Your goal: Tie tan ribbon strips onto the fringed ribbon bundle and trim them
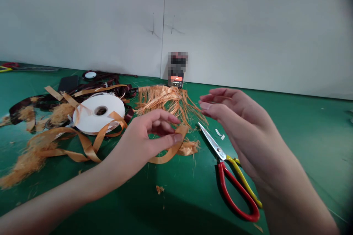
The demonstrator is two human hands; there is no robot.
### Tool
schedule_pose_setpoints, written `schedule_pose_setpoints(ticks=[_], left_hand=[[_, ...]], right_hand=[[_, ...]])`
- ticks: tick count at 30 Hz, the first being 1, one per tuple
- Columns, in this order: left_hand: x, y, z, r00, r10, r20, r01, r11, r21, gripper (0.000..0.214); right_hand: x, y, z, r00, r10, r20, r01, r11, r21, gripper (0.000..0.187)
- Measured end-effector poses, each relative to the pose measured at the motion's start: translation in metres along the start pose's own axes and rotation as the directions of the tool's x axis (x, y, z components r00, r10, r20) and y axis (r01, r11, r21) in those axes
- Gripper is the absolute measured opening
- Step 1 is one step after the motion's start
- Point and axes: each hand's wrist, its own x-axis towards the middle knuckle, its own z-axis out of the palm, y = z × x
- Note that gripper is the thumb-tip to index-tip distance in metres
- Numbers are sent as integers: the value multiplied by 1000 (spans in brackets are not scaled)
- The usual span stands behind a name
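My left hand (150, 136) pinches a short strip of orange ribbon (168, 154) between thumb and fingers, just above the green mat. My right hand (234, 114) hovers a little to the right and higher, fingers pressed together on a thin orange thread (220, 97). Behind both hands lies a frayed bundle of orange ribbon threads (168, 102). Scissors (231, 176) with one red and one yellow handle lie on the mat below my right hand, blades closed and pointing toward the bundle.
A white ribbon spool (99, 114) sits at the left among loops of orange ribbon (79, 147) and dark ribbon scraps (35, 102). A phone (177, 71) leans against the white wall. Small white scraps (220, 133) lie by the scissor blades. Green cutting mat (303, 136) covers the table.
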Motion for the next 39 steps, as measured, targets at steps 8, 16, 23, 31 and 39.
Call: schedule_pose_setpoints(ticks=[8, 16, 23, 31, 39], left_hand=[[-1, -3, 0, 1000, 6, -3, -6, 997, -72, 16], [0, -4, 0, 998, 55, -8, -56, 998, -32, 8], [-1, -6, 1, 999, 3, -53, -10, 991, -132, 7], [0, -2, 2, 1000, -28, 6, 29, 987, -161, 11], [2, -4, 2, 998, -4, 63, 14, 989, -148, 17]], right_hand=[[-8, -4, -7, 941, -273, 199, 331, 862, -383, 6], [-1, -1, -7, 930, -190, 314, 309, 867, -391, 7], [-3, 3, -7, 958, 51, 283, -10, 989, -146, 47], [-5, 6, 4, 915, 152, 374, -143, 988, -51, 52], [-5, 3, 3, 898, 170, 405, -153, 985, -76, 54]])
